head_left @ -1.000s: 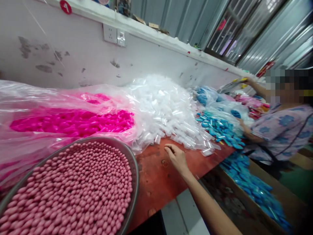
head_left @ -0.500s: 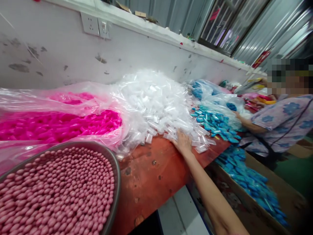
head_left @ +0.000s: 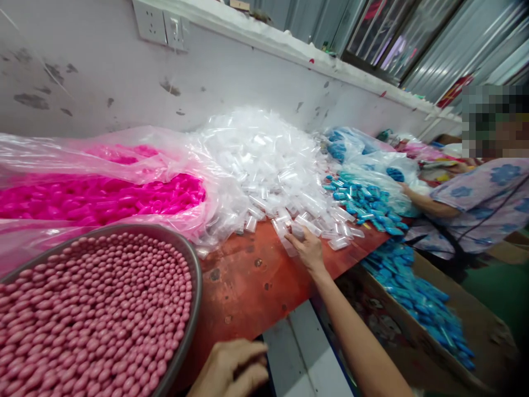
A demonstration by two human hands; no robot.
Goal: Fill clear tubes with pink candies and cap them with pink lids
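My right hand [head_left: 309, 251] is closed on a clear plastic case [head_left: 284, 229] at the front edge of a heap of similar clear plastic pieces [head_left: 264, 160]. The fingers pinch its near side, and the exact shape of the piece is blurred. Low in the view, my left hand [head_left: 233, 370] hovers over the table's front edge, fingers loosely bent and apart, with nothing visible in them. Beside it on the left stands a grey basin [head_left: 197, 286] full of small pink oval beads [head_left: 111, 309].
Bright pink pieces [head_left: 99, 201] lie in a clear bag behind the basin. Blue capped pieces [head_left: 363, 198] are on the red table [head_left: 243, 275] at right, with more in a cardboard box [head_left: 413, 325] below. Another person [head_left: 475, 204] works at the right.
My left hand has come into view at the bottom. My right hand has drawn a clear case slightly out from the heap's edge. The view has tilted down a little.
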